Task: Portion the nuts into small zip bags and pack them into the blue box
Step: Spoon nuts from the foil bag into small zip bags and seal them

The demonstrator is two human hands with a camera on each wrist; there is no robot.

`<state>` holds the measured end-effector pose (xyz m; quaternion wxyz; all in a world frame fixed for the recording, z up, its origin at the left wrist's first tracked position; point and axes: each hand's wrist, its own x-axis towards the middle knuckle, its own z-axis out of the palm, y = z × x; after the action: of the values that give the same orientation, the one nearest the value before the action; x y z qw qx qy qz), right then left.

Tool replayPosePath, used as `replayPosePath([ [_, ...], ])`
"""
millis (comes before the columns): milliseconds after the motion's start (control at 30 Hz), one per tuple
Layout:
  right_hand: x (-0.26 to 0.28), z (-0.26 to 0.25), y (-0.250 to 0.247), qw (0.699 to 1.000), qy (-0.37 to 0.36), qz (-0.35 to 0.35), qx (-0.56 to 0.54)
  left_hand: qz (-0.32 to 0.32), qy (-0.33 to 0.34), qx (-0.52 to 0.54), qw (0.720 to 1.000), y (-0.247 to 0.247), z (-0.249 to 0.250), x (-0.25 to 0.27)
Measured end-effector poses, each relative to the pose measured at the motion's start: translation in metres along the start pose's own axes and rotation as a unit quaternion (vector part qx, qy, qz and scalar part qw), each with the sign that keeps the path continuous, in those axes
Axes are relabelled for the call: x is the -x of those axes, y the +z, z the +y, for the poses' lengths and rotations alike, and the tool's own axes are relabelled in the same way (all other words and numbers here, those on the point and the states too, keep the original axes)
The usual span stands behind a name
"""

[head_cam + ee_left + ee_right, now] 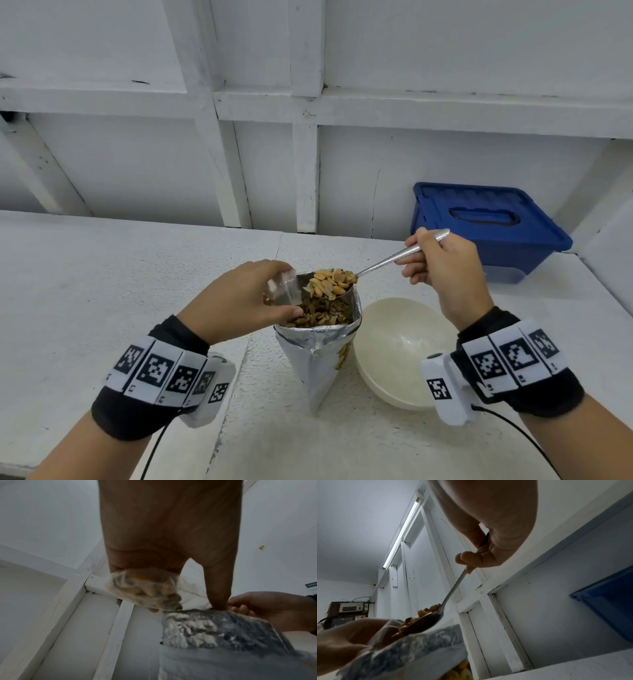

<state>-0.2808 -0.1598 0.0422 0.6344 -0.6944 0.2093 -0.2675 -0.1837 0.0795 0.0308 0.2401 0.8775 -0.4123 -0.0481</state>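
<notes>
A silver foil nut bag [318,356] stands open at the table's middle, full of mixed nuts [320,313]. My left hand [239,301] holds a small clear zip bag [282,287] over its mouth; in the left wrist view the zip bag [145,589] has some nuts inside. My right hand [442,263] grips a metal spoon [394,257] heaped with nuts [330,282], its bowl at the zip bag's opening. In the right wrist view the spoon [426,620] tips toward the zip bag [388,630]. The blue box [486,226] sits lidded at the back right.
An empty cream bowl [400,349] stands just right of the foil bag, under my right wrist. The white table [102,281] meets a white panelled wall [239,137] at the back. Wrist cables trail off the table's near edge.
</notes>
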Motion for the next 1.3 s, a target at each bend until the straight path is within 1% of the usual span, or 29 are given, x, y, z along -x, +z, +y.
replayPosePath([
  [100,0.001,-0.004,0.004,1.0,-0.01,-0.009,-0.006,0.019,-0.004,0.036,0.999,0.005,0.005,-0.002],
  [200,0.003,-0.007,0.014,0.999,-0.015,-0.031,-0.011,0.025,-0.013,0.082,0.996,0.009,0.008,-0.004],
  [300,0.007,-0.013,0.027,0.997,-0.048,-0.053,0.02,0.027,-0.027,0.111,0.993,0.013,0.01,-0.005],
  [367,0.011,-0.019,0.035,0.992,-0.091,-0.069,0.058,0.032,-0.039,0.138,0.989,0.016,0.012,-0.004],
  [500,0.018,-0.037,0.042,0.964,-0.221,-0.077,0.128,0.069,-0.061,0.179,0.98,0.021,0.013,-0.002],
  [600,0.019,-0.049,0.037,0.937,-0.311,-0.063,0.145,0.095,-0.073,0.215,0.969,0.021,0.013,0.001],
  [633,0.019,-0.052,0.034,0.93,-0.332,-0.055,0.148,0.105,-0.077,0.23,0.964,0.02,0.012,0.003],
  [700,0.017,-0.055,0.026,0.925,-0.35,-0.029,0.143,0.124,-0.088,0.26,0.954,0.018,0.01,0.006],
  [767,0.014,-0.051,0.019,0.927,-0.348,-0.013,0.136,0.132,-0.096,0.264,0.951,0.015,0.007,0.008],
  [800,0.014,-0.047,0.017,0.93,-0.339,-0.02,0.143,0.132,-0.099,0.26,0.951,0.014,0.006,0.009],
  [867,0.016,-0.031,0.018,0.932,-0.304,-0.075,0.183,0.126,-0.101,0.249,0.955,0.013,0.004,0.01],
  [933,0.023,-0.011,0.024,0.921,-0.289,-0.141,0.221,0.116,-0.095,0.237,0.96,0.013,0.004,0.009],
  [1033,0.031,0.013,0.032,0.895,-0.329,-0.188,0.237,0.093,-0.098,0.231,0.964,0.013,0.004,0.009],
  [1100,0.036,0.021,0.037,0.889,-0.333,-0.199,0.244,0.073,-0.107,0.23,0.965,0.013,0.003,0.01],
  [1200,0.041,0.028,0.042,0.908,-0.286,-0.203,0.23,0.057,-0.107,0.234,0.965,0.014,0.002,0.011],
  [1300,0.043,0.026,0.043,0.942,-0.197,-0.191,0.194,0.057,-0.106,0.251,0.961,0.014,0.002,0.012],
])
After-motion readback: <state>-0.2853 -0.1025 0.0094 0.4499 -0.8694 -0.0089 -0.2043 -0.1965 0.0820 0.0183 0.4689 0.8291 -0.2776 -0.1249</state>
